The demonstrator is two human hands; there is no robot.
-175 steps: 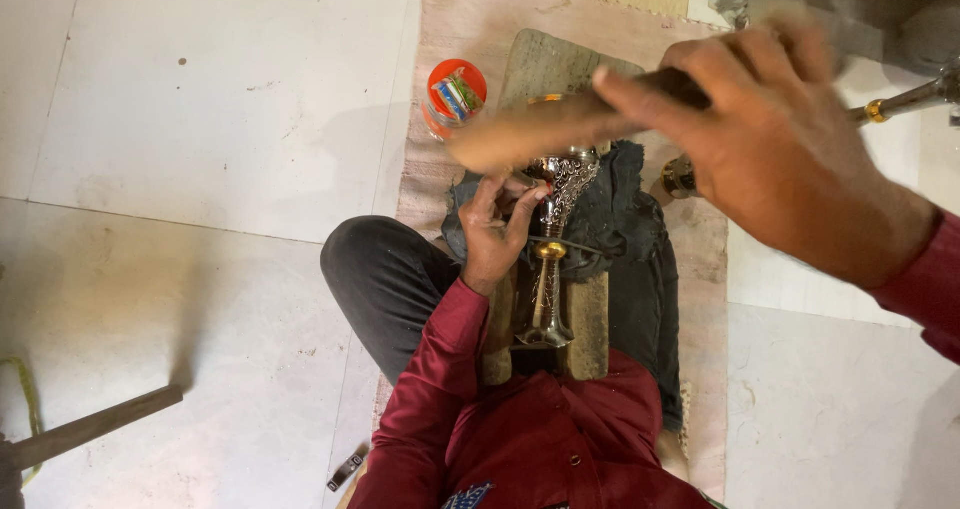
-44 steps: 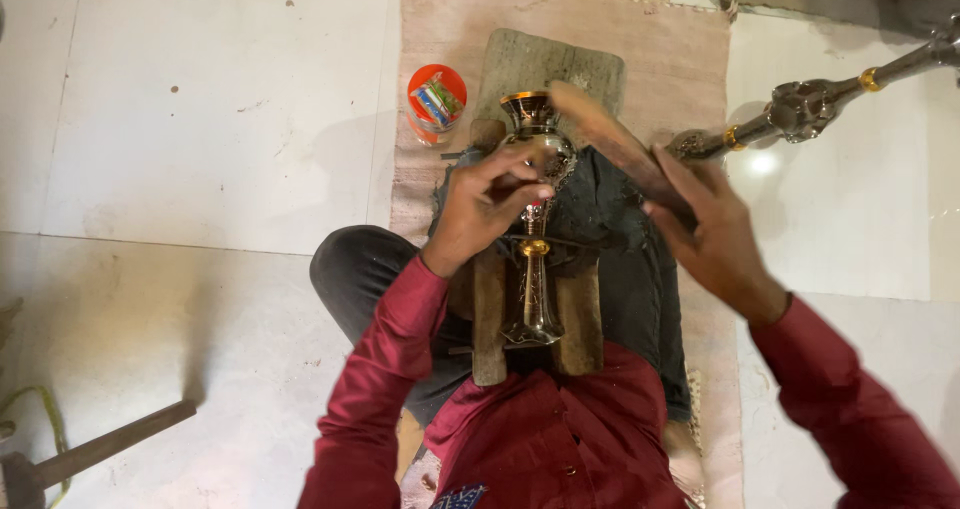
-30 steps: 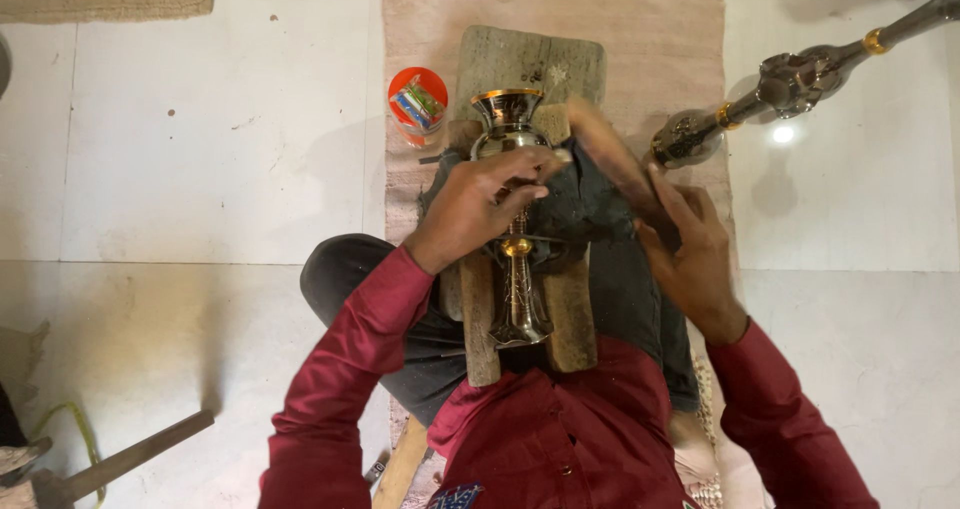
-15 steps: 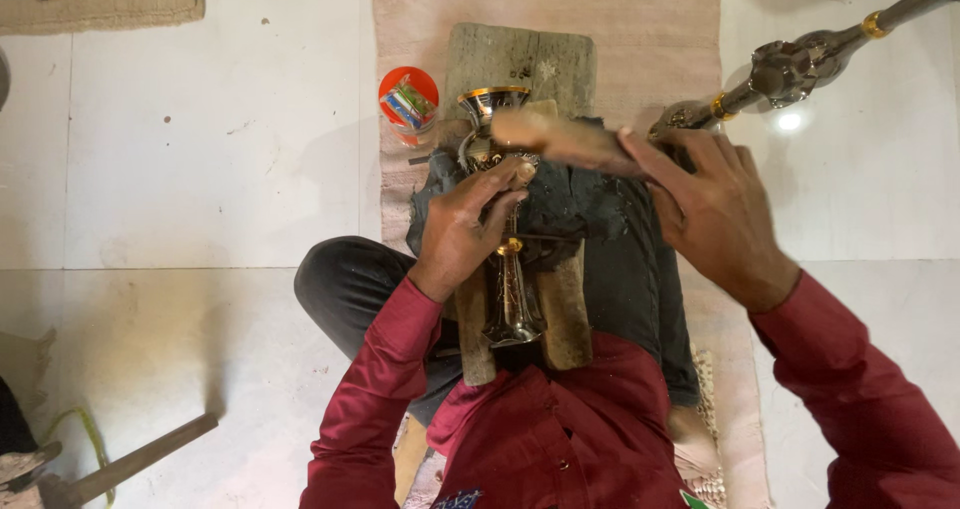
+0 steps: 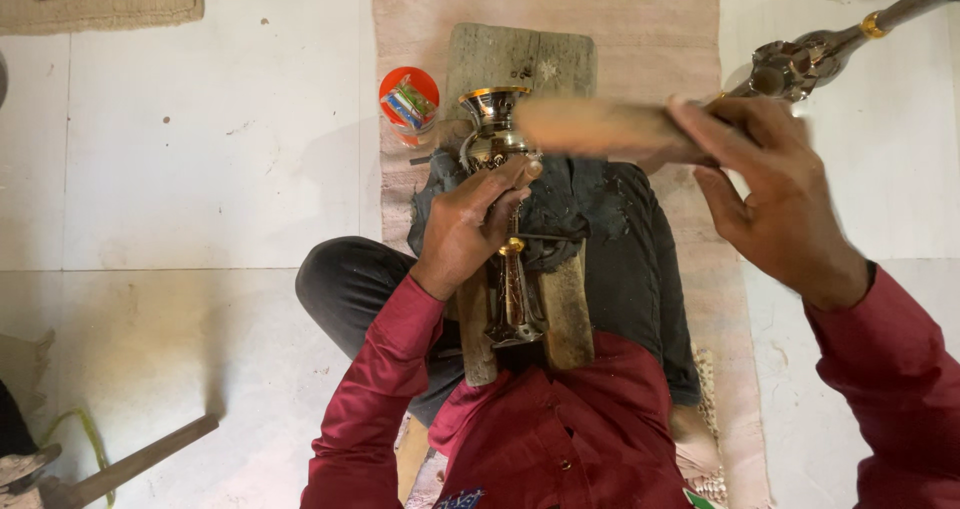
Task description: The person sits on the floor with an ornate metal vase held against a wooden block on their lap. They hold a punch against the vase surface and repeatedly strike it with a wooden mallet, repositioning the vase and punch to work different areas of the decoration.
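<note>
A tall silver and gold metal vessel (image 5: pixel 505 219) lies along my lap between two wooden bars (image 5: pixel 568 314), its cup-shaped end pointing away from me. My left hand (image 5: pixel 470 224) presses on its upper body, fingers curled over it. My right hand (image 5: pixel 770 194) is raised above the lap and grips a blurred wooden stick (image 5: pixel 600 127) that points left over the vessel's top. A dark cloth (image 5: pixel 620 239) covers my legs under the vessel.
I sit on a pinkish mat (image 5: pixel 640 29) with a wooden board (image 5: pixel 520 59) ahead. A small orange tub (image 5: pixel 408 99) stands left of it. Another long metal piece (image 5: pixel 810 54) lies on the white tiles at right. A wooden handle (image 5: pixel 130 464) lies lower left.
My right hand has lifted the wooden stick up and away from the vessel. My left hand stays on the vessel, which has not shifted.
</note>
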